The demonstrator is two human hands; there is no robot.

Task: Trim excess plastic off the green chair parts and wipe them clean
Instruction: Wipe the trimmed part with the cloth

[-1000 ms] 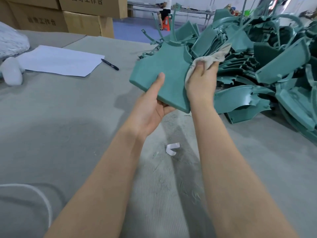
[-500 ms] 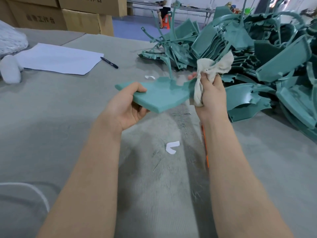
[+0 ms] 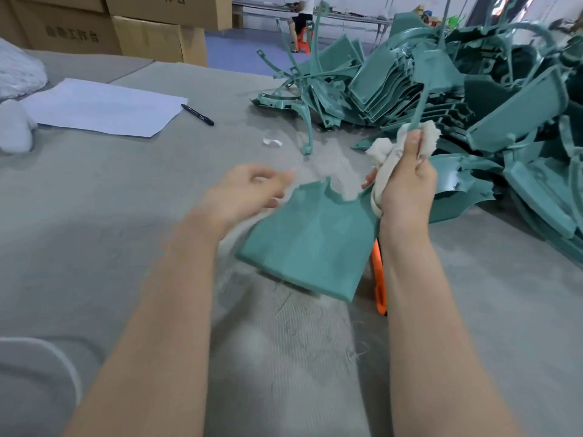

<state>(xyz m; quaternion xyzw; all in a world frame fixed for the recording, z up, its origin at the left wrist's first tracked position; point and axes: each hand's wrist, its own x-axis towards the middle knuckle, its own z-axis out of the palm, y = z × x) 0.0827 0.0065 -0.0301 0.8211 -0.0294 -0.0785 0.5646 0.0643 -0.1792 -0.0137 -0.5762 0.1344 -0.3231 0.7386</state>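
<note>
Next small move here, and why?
Probably the left hand should take hold of the green panel's left edge. It hovers open and blurred beside that edge, while the right hand alone holds the panel's right corner with the cloth bunched in the same grip, so wiping looks awkward.

I see one flat green chair panel (image 3: 310, 244) out in front of the pile of green chair parts (image 3: 473, 99), off the pile's near left side. It is matte teal, roughly square, with a curved notch cut into its far edge, and it sits tilted with its broad face towards me. Its far right corner meets the rag (image 3: 389, 152), a crumpled off-white cloth bunched in my right hand (image 3: 407, 190) just in front of the pile. The pile itself is a loose tangle of panels, ribbed shells and thin curved strips. An orange tool (image 3: 378, 279) lies in front of the pile, partly hidden behind my forearm.
</note>
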